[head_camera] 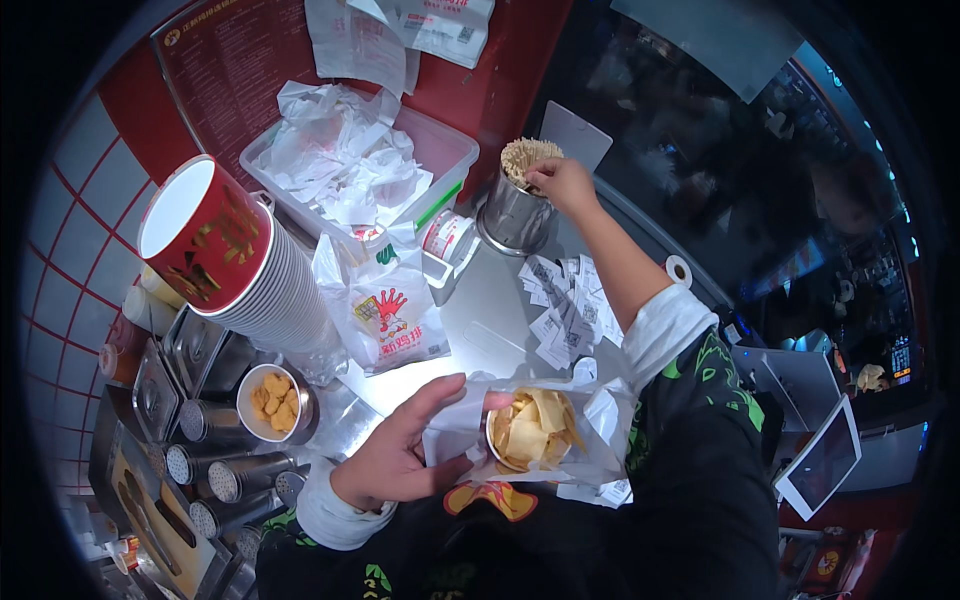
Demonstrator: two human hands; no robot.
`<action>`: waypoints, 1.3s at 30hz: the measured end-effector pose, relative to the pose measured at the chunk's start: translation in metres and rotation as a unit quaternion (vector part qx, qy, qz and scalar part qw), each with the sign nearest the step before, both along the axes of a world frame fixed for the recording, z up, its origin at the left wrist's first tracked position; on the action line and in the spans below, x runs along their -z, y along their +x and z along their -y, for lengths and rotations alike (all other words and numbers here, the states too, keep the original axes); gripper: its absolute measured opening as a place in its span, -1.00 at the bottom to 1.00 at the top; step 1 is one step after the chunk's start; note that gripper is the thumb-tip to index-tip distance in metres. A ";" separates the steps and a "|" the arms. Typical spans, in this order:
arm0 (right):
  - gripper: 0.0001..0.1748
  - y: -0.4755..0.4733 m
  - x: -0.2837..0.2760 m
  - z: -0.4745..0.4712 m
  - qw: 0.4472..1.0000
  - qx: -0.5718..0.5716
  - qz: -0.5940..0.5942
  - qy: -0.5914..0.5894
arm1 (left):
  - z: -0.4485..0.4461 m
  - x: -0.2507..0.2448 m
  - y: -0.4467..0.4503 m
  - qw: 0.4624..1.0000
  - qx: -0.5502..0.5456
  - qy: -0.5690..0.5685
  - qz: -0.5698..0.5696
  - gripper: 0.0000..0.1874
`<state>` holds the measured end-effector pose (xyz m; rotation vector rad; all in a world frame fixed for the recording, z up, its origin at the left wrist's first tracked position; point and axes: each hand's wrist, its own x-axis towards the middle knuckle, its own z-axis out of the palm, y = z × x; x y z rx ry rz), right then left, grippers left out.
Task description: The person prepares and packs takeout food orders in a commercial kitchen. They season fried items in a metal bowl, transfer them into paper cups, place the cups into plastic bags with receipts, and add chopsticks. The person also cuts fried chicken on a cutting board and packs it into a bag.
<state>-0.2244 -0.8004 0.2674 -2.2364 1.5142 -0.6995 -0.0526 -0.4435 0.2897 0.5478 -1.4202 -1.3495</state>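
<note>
My left hand (405, 454) holds the near side of an open white plastic bag (604, 427), one finger at the rim of the paper cup inside it. Flat, pale-yellow fried pieces (536, 427) fill that cup. Farther off, the fingertips of my right hand (566, 184) pinch at the tops of bamboo sticks (529, 155), packed upright in a steel canister (517, 217). A printed white plastic bag (390, 315) stands beyond my left hand. To its left, a paper cup (244, 412) contains golden fried nuggets (276, 401).
A tall stack of red and white paper buckets (247, 262) leans at left. Behind is a plastic bin (450, 161) of crumpled bags. Printed slips (570, 307) lie below my right forearm. Steel shakers (225, 480) and a tray with tongs (150, 517) sit lower left; a tablet (821, 457) stands right.
</note>
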 end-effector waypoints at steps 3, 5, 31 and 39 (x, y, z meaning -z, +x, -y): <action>-0.77 -0.001 0.005 0.002 0.999 -0.005 0.028 0.016 | 0.003 -0.003 -0.003 0.997 0.033 0.011 -0.074 -0.11; -0.78 -0.002 0.005 0.000 0.999 -0.038 -0.006 0.009 | 0.003 -0.006 -0.005 0.995 0.045 0.022 -0.084 -0.13; -0.91 -0.098 -0.177 -0.141 0.935 -0.102 0.170 -0.295 | -0.010 -0.018 -0.026 0.990 -0.135 0.045 -0.015 -0.10; -0.83 -0.100 -0.135 -0.252 0.921 -0.314 -0.047 -0.226 | -0.003 -0.028 -0.037 0.983 -0.179 -0.006 0.034 -0.07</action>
